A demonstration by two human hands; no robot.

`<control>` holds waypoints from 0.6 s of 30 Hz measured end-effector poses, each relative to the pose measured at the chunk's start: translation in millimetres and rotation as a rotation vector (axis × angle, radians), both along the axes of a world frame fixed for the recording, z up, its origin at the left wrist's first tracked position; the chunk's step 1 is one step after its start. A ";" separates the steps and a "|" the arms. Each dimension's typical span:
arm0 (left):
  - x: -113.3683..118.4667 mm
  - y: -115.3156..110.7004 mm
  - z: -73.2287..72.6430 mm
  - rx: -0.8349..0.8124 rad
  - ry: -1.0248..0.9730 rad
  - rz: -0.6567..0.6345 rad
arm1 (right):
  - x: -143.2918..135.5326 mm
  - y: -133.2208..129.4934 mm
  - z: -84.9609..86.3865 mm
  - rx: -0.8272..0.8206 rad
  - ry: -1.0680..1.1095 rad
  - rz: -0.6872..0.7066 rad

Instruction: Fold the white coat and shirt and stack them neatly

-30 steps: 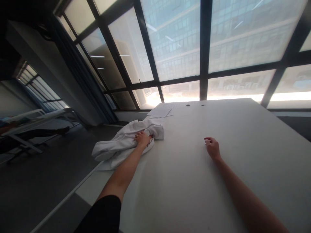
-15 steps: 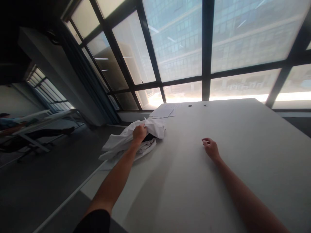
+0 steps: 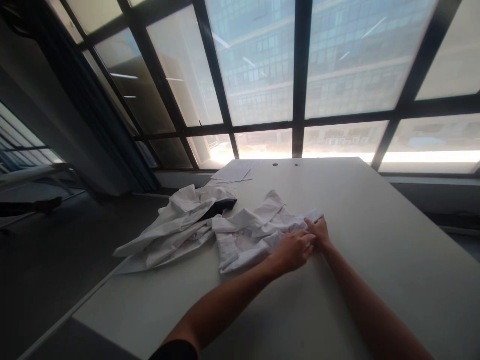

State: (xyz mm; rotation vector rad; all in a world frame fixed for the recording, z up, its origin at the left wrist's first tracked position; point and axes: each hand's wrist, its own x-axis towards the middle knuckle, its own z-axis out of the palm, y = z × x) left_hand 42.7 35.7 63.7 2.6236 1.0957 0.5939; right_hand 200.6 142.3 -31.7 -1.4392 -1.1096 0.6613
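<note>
A crumpled white garment lies spread across the white table in front of me. My right hand pinches its right end, with the fingers closed on the fabric. My left hand is closed over the near edge of the same garment, right up against my right hand, and its fingertips are partly hidden. To the left is a heap of white cloth with a black piece showing from its folds. The heap touches or overlaps the left end of the garment; I cannot tell which.
Sheets of paper lie at the far left of the table. Beyond the table stand large dark-framed windows. A dark curtain hangs at the left. The table's left edge borders the dark floor.
My left hand has moved right, from the cloth heap to beside my right hand, bringing a white garment out over the table. My right hand has closed on its end. The view has turned right.
</note>
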 end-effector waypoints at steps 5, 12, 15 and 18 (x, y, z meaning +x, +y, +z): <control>-82.1 32.5 21.9 0.065 0.028 0.104 | 23.8 -12.4 -7.2 0.046 -0.152 0.019; -183.5 82.8 -22.9 0.059 0.275 0.088 | 81.1 -13.9 -2.3 0.020 -0.202 -0.019; -178.2 77.0 -51.4 0.107 0.257 0.092 | 111.7 -8.6 -1.2 -0.046 -0.196 -0.160; -155.0 70.1 -67.8 0.121 0.244 0.155 | 129.1 -8.7 -0.7 -0.138 -0.214 -0.291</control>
